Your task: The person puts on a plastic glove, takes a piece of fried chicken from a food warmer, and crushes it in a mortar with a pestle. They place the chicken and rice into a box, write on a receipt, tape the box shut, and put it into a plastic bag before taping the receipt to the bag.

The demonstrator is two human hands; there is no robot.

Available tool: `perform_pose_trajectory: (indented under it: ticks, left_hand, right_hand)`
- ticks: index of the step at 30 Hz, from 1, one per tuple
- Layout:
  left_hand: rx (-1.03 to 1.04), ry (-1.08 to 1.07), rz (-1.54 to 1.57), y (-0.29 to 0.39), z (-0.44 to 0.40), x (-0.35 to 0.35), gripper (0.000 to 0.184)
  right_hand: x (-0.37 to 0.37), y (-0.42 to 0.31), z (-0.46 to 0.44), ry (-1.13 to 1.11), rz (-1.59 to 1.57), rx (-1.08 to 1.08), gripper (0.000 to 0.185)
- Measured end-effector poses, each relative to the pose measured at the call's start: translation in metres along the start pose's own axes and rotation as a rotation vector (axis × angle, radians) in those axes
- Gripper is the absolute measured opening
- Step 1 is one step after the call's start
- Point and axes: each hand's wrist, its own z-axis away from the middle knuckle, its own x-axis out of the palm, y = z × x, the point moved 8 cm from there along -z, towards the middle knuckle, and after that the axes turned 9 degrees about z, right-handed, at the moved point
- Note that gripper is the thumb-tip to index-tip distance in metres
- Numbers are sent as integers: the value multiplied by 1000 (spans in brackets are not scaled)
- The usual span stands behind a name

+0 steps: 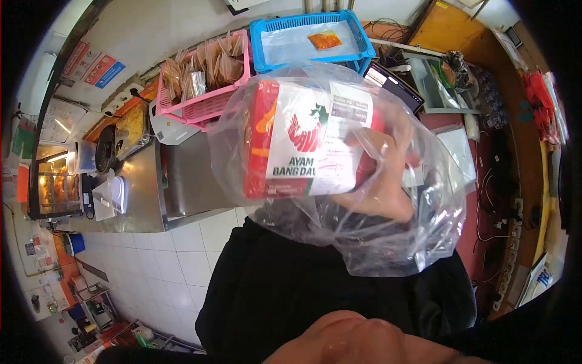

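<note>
A red and white food box (303,145) printed "AYAM BANG DAV…" is in front of my chest, tilted slightly. A white printed slip (341,159) with pink handwriting lies on its face. Around the box is a large clear plastic bag (424,236), puffed out and crumpled at the lower right. My right hand (388,176) shows through the plastic at the box's right side, with its fingers closed on that end. My left hand does not show.
Behind the box stand a pink basket (203,108) of small bagged packets and a blue basket (262,51) holding an orange sachet (325,40). A dark-screened tablet (397,86) and grey tray (451,111) are at right. A steel counter (142,200) runs left.
</note>
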Motion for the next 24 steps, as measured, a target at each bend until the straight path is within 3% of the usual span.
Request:
perform_pose_trajectory:
  ticks: [3, 10, 19, 24]
  left_hand:
    - [17, 36, -110, 4, 8, -15, 68]
    - [41, 102, -314, 15, 21, -47, 66]
    - [74, 168, -589, 32, 24, -92, 64]
    - [66, 146, -767, 22, 8, -104, 63]
  right_hand:
    - [4, -1, 2, 14, -210, -24, 71]
    - [9, -9, -4, 51, -155, -15, 75]
    - [39, 69, -8, -40, -477, 340, 76]
    - [43, 46, 38, -142, -467, 450, 77]
